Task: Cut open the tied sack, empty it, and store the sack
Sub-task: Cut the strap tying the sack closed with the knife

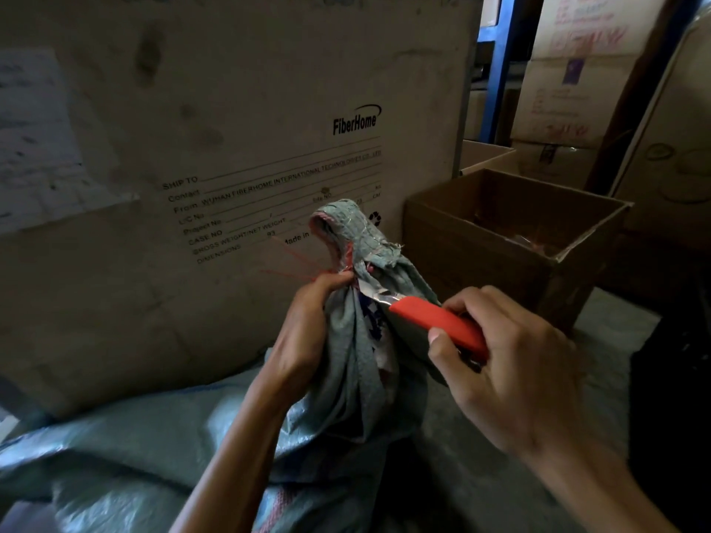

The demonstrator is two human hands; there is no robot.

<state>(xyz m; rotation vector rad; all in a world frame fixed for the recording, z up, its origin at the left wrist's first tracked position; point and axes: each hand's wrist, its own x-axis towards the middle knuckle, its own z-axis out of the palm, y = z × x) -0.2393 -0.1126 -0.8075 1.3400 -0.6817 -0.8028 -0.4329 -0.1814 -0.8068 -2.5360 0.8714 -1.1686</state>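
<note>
Left hand: the left hand [307, 325] was closed around the gathered neck of the pale green woven plastic sack [358, 363], just under the red plastic tie [304, 269].
Right hand: the right hand [504, 363] held a red-handled utility knife [434, 321], its blade touching the neck.
Risk: the blade could slip toward the left fingers, because they were near.
Writing: the large brown cardboard box [231, 128] read "FiberHome", "SHIP TO".

Your sack [358, 363] is pale blue-green woven plastic, standing upright with its neck bunched tight and its frayed top flopping over above the knot. A thin red tie [348, 259] binds that neck, loose ends trailing left. Your red-handled cutter [434, 325] has its blade against the neck just below the tie.
</note>
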